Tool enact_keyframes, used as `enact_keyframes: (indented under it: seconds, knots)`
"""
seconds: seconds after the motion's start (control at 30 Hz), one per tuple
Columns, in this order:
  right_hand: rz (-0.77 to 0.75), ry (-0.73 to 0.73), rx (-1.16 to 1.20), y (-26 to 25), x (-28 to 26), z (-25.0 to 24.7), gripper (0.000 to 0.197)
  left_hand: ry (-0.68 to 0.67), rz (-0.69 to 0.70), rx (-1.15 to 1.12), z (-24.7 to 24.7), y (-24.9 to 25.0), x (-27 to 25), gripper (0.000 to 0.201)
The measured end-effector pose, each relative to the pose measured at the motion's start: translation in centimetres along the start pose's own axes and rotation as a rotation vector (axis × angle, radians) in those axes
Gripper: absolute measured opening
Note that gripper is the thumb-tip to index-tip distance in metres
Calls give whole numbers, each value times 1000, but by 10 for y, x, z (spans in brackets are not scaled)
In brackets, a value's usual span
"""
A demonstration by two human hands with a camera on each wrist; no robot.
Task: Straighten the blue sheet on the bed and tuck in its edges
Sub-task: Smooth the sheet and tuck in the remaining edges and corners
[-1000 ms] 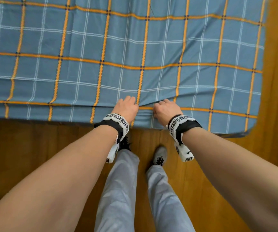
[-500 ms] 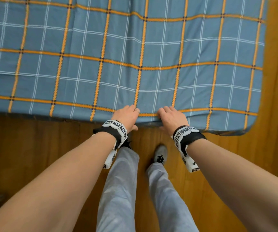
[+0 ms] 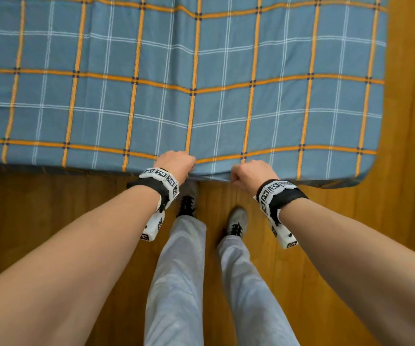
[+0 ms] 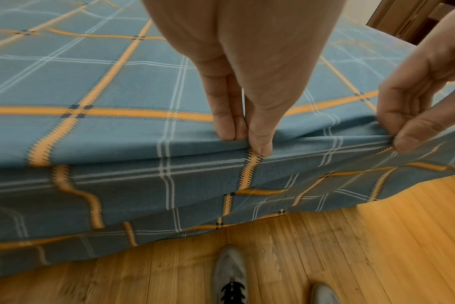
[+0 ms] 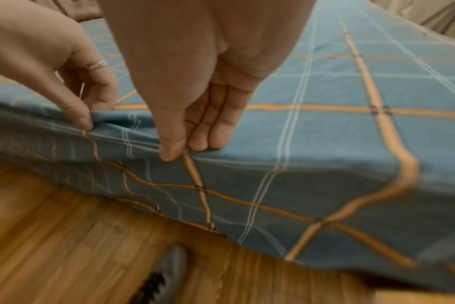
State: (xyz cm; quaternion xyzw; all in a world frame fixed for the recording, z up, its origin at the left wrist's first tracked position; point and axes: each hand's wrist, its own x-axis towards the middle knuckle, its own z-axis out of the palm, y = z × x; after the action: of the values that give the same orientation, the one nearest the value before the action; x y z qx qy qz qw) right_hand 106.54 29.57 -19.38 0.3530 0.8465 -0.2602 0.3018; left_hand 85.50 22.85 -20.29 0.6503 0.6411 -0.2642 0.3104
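Observation:
The blue sheet (image 3: 226, 71), checked with orange and white lines, covers the bed and fills the upper head view. Its near edge hangs over the bed's side toward the floor (image 4: 169, 185) (image 5: 299, 195). My left hand (image 3: 176, 164) pinches the sheet at that edge between thumb and fingers (image 4: 247, 135). A short way to the right, my right hand (image 3: 251, 172) pinches the same edge (image 5: 185, 148). Both hands lift a slight fold of cloth. A long crease runs up the sheet from between the hands.
Wooden floor (image 3: 51, 208) lies below the bed's edge. My two legs in grey trousers and grey shoes (image 3: 236, 221) stand close to the bed, between my arms. The bed's right corner (image 3: 366, 176) sits near a wooden strip of floor at the right.
Both hands have moved toward me, pulling the sheet's edge along; the wrinkles near the hands have flattened. The right hand has shifted further right, away from the left.

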Motion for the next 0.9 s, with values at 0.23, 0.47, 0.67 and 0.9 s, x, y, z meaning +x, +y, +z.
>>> enact_keyframes:
  seconds: [0.23, 0.47, 0.67, 0.9]
  knots:
    - [304, 7, 225, 24, -17, 32, 31, 162, 59, -34, -14, 37, 9, 32]
    - [1025, 241, 772, 91, -56, 51, 74, 144, 221, -102, -52, 109, 54, 40]
    - [1121, 475, 1232, 129, -66, 71, 30, 131, 326, 16, -60, 169, 73, 68]
    - [1143, 647, 1450, 143, -80, 82, 24, 60, 339, 139, -70, 188, 83, 75]
